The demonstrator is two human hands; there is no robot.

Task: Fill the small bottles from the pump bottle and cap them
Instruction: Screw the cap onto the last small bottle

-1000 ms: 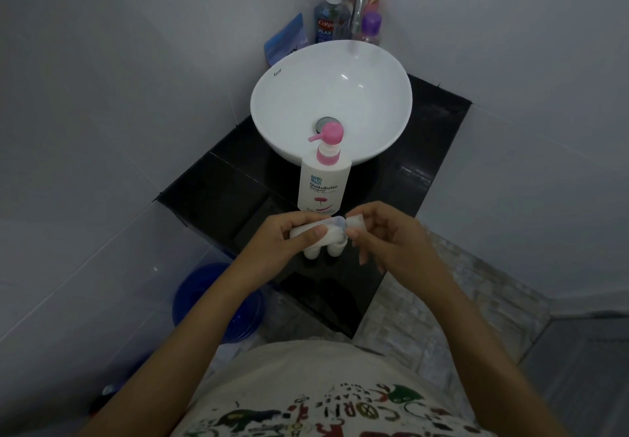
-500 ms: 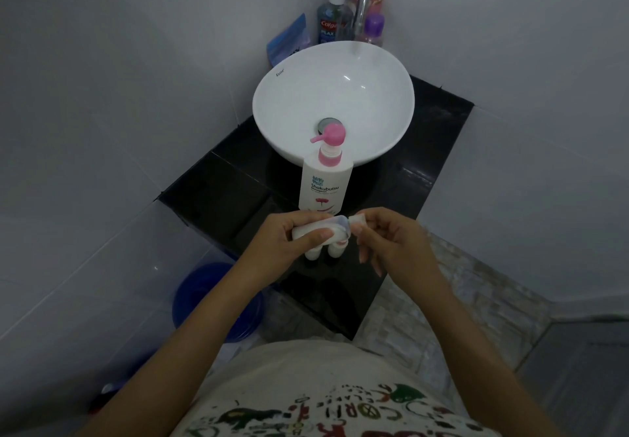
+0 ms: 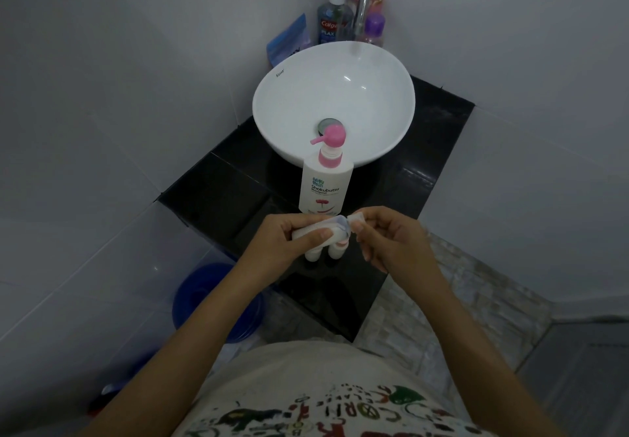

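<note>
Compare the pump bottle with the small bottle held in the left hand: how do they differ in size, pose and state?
The pump bottle is much larger; the small bottle fits inside the left hand. The pump bottle stands upright and untouched on the black counter, while the small bottle lies roughly sideways off the counter. The pump bottle has a pink pump head; the small bottle's end meets a small white cap pinched by the right hand. Both bodies are white.
</note>
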